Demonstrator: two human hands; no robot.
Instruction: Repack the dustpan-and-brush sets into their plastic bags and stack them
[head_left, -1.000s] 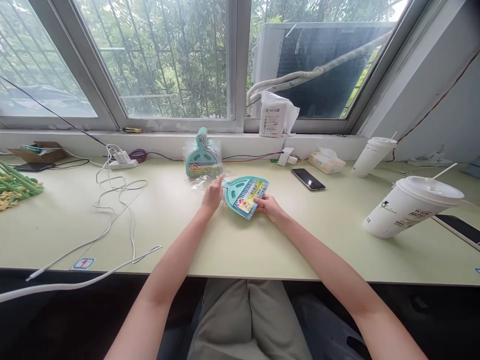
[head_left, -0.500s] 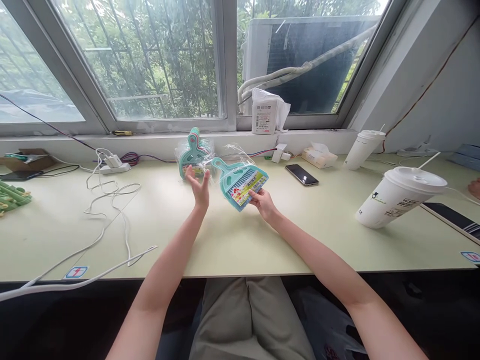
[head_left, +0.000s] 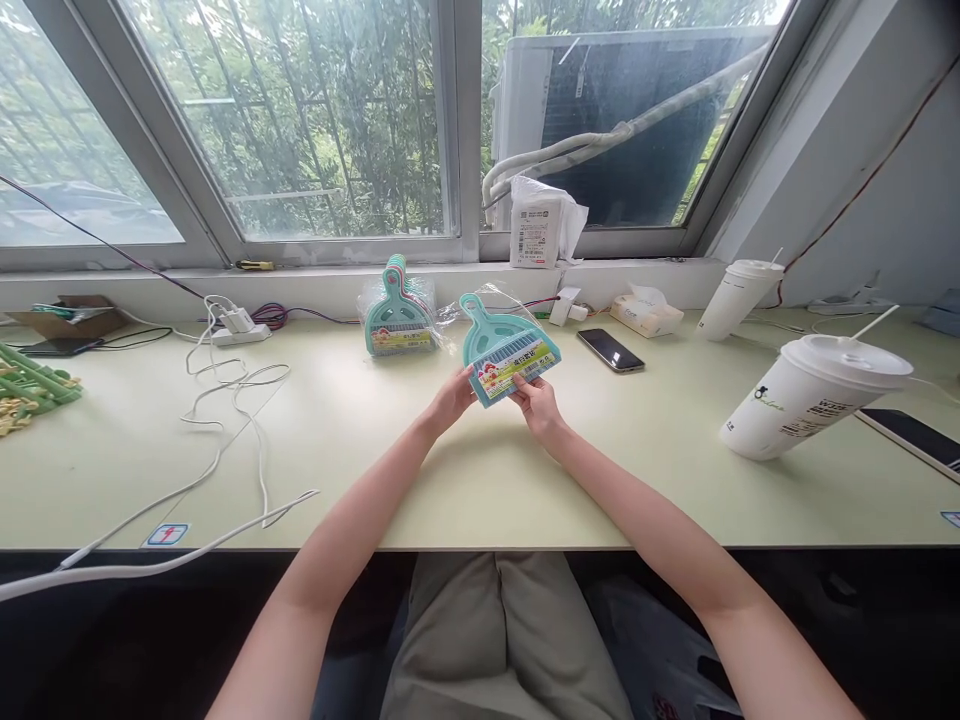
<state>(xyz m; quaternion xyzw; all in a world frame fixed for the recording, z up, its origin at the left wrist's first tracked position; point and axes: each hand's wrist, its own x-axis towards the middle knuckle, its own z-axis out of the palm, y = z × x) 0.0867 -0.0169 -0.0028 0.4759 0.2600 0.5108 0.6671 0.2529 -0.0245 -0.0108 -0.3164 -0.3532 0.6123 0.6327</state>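
Observation:
Between my hands, above the table, is a wrapped teal dustpan and brush set [head_left: 502,340], tilted, its handle pointing up and left. It has blue bristles and a yellow-green printed label, with clear film sticking out above. My right hand [head_left: 538,405] grips its lower edge, the thumb on the label. At the lower left edge, my left hand [head_left: 454,395] is closed on it, most of the fingers hidden behind. Further back, against the wall under the window, leans a stack of similar wrapped dustpan sets [head_left: 399,318], teal in front with a red edge behind.
A phone [head_left: 611,350], a tissue pack [head_left: 645,312] and two lidded paper cups [head_left: 814,395] [head_left: 739,300] stand to the right. White cables [head_left: 259,440] and a power strip [head_left: 240,333] lie to the left. A box [head_left: 536,232] sits on the sill.
My left hand has moved right from beside the stack and closed on the held set's left edge. The set has turned more upright, and the view has shifted slightly.

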